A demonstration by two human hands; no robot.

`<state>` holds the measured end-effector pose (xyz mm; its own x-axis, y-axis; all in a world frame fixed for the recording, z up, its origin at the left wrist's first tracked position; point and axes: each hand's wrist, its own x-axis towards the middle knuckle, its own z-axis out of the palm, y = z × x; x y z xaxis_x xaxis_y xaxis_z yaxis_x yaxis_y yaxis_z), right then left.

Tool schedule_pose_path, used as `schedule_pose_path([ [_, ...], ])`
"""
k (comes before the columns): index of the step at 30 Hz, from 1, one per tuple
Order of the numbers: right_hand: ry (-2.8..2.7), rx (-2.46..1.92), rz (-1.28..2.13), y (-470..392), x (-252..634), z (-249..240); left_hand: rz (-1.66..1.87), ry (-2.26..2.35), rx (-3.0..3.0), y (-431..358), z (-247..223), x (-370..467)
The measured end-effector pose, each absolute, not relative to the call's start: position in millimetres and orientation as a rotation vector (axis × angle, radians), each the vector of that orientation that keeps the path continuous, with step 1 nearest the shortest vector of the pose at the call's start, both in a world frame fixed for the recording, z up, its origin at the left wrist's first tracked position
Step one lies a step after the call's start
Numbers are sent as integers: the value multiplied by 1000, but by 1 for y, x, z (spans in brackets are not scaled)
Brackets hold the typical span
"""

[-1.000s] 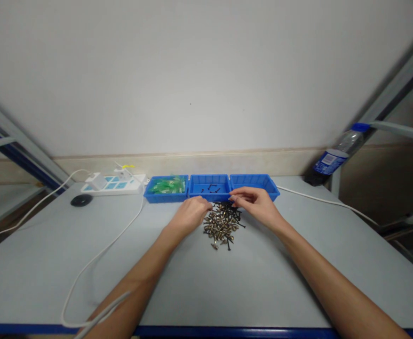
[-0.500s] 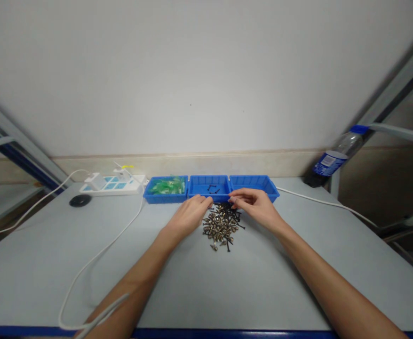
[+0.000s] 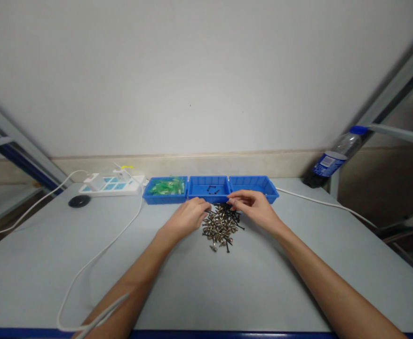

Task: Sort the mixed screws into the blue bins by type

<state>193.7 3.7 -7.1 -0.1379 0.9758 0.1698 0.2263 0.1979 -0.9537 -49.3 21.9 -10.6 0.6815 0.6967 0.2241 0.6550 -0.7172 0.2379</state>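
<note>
My left hand [image 3: 187, 217] is closed at the upper left edge of a pile of mixed screws [image 3: 219, 227], its fingertips bent down at the black ones; what they grip is too small to make out. Across the pile, my right hand [image 3: 256, 207] has thumb and forefinger pinched together near the front rim of the middle blue bin [image 3: 208, 198]. Anything in that pinch is also too small to tell. Brassy screws fill most of the heap, and black screws lie along its top and right side. Several black screws [image 3: 212, 189] rest inside the middle bin.
Left of the middle bin, another blue bin [image 3: 164, 200] holds green plastic pieces [image 3: 167, 186]. A third blue bin [image 3: 252, 181] stands at the right. A white power strip [image 3: 132, 187], a black disc [image 3: 79, 201], a loose white cable [image 3: 86, 268] and a bottle [image 3: 329, 165] are around them.
My left hand has shifted slightly down and left, its fingers curling more at the pile. The right hand is almost where it was, slightly lower. Bins and pile look the same.
</note>
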Motion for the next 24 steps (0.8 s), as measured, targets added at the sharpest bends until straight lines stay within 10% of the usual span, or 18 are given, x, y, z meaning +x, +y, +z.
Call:
schedule_pose_path([
  [24, -1675, -1068, 1114, -3, 187, -3, 1110, 842, 2020, 14, 1, -28],
])
